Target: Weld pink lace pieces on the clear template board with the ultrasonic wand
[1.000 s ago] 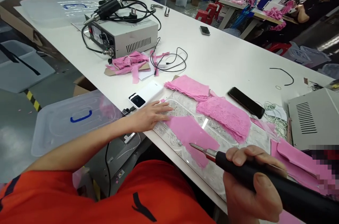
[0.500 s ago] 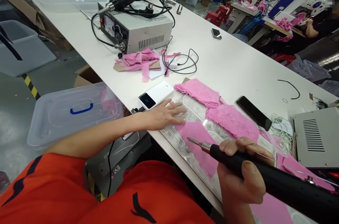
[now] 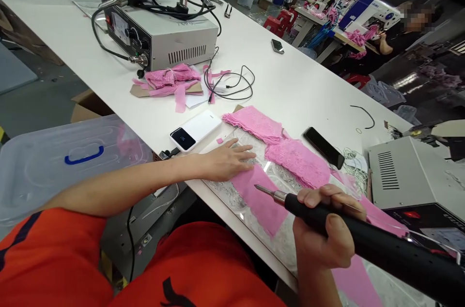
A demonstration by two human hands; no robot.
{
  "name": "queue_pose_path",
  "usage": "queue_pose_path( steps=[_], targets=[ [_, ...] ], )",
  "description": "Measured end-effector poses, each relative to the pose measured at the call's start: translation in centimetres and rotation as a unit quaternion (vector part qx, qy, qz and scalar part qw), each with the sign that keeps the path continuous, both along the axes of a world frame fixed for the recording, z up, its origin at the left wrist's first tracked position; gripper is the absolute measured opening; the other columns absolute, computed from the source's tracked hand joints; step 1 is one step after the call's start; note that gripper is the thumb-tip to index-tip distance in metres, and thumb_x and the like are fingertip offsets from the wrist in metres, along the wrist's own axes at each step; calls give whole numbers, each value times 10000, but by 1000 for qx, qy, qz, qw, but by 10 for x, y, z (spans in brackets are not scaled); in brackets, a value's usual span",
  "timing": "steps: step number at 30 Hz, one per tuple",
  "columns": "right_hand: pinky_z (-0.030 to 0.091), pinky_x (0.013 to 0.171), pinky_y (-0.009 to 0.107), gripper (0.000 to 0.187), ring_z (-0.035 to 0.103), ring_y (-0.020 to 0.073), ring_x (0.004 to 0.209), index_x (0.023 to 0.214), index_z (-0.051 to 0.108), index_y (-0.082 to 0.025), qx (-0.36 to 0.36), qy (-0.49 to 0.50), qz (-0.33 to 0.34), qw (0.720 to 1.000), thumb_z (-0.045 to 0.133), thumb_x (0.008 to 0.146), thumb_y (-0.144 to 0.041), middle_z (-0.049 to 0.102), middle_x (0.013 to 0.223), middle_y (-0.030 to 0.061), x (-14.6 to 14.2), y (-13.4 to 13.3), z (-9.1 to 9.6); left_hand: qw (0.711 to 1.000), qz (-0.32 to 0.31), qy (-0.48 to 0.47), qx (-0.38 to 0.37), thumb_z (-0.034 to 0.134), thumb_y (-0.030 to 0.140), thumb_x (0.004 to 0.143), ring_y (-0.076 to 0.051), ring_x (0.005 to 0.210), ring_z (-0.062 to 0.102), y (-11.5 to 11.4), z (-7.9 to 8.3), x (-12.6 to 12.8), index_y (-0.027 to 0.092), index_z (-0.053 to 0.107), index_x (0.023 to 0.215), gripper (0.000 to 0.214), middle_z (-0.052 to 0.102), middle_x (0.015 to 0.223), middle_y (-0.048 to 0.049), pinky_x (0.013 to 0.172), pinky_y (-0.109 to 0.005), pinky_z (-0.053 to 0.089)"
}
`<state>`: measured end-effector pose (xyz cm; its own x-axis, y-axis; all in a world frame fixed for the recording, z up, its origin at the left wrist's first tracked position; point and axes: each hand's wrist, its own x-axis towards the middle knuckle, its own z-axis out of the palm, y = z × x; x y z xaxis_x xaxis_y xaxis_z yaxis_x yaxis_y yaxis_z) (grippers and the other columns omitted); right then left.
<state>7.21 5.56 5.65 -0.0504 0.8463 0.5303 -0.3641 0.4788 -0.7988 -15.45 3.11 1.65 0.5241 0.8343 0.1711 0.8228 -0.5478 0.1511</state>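
Observation:
My left hand point(image 3: 228, 161) lies flat with its fingers spread, over the upper end of a pink fabric piece point(image 3: 259, 200). The fabric rests on a clear, glossy sheet point(image 3: 286, 244) along the table's near edge. My right hand point(image 3: 323, 229) is wrapped round a black handheld cutter point(image 3: 363, 237) with a slim, pointed metal tip. That tip hovers over or near the fabric; I cannot tell whether it touches. Stacks of pink lace point(image 3: 298, 161) lie just beyond. Another pink piece point(image 3: 354, 280) shows below my right forearm, partly hidden.
A white power bank point(image 3: 196, 130) sits left of my left hand. Behind it are pink lace bundles point(image 3: 172, 79), a coiled cable point(image 3: 232, 84) and a grey control box point(image 3: 178, 36). A black phone point(image 3: 324, 147) and a second grey box point(image 3: 407, 176) stand right. A person works in the background.
The view has swung to the right. My left hand has slid a little away from the power bank, uncovering a small pink scrap. My right hand still grips the cutter above the fabric.

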Motion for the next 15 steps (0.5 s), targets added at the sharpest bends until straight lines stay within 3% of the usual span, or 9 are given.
queue_pose_path(
  steps=[7,15],
  targets=[
    [445,548,309,228,512,104,568,882,596,-182,5,7,-39,999,507,672,-167,580,858,10,14,6,0,999,-3,-17,29,438,309,997,-300,1360,399,9,-8,16,218,643,1174,286,544,1381,-104,1083,-528,300],
    [454,534,308,230,530,104,540,840,602,-190,0,17,-118,993,503,633,-171,592,826,-4,39,21,-1,1000,-13,-5,-1,418,312,1007,-306,1390,361,10,-1,14,228,615,1236,313,486,1438,-116,1112,-586,244]
  ],
)
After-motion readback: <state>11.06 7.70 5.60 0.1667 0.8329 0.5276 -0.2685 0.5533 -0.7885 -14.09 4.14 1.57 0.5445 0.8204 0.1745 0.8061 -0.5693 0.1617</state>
